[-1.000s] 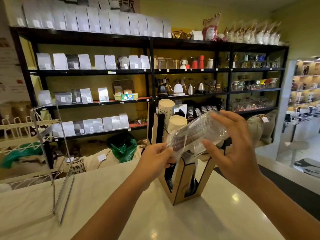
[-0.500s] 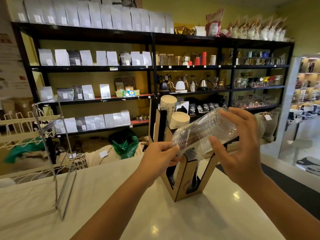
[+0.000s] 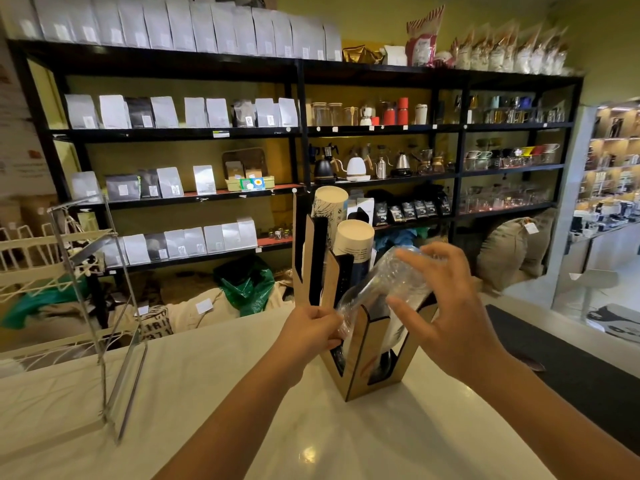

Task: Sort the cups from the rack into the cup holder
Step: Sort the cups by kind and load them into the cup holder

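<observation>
A stack of clear plastic cups (image 3: pixel 384 284) lies tilted across the front slot of the wooden cup holder (image 3: pixel 356 358), rim end down-left. My left hand (image 3: pixel 311 329) pinches the rim end. My right hand (image 3: pixel 446 306) cups the upper closed end, fingers spread over it. Two stacks of white paper cups (image 3: pixel 355 244) stand upright in the holder's rear slots. The wire rack (image 3: pixel 52 271) stands at the far left of the counter; I see no cups on it.
The white counter (image 3: pixel 311 434) carries the holder and rack. A clear acrylic stand (image 3: pixel 117 341) leans beside the rack. Black shelves (image 3: pixel 298 133) with coffee bags and kettles fill the back wall. A dark mat (image 3: pixel 571 358) lies at the counter's right edge.
Both hands have lowered the clear cup stack and tipped it steeper, its rim end now down at the holder's front slot.
</observation>
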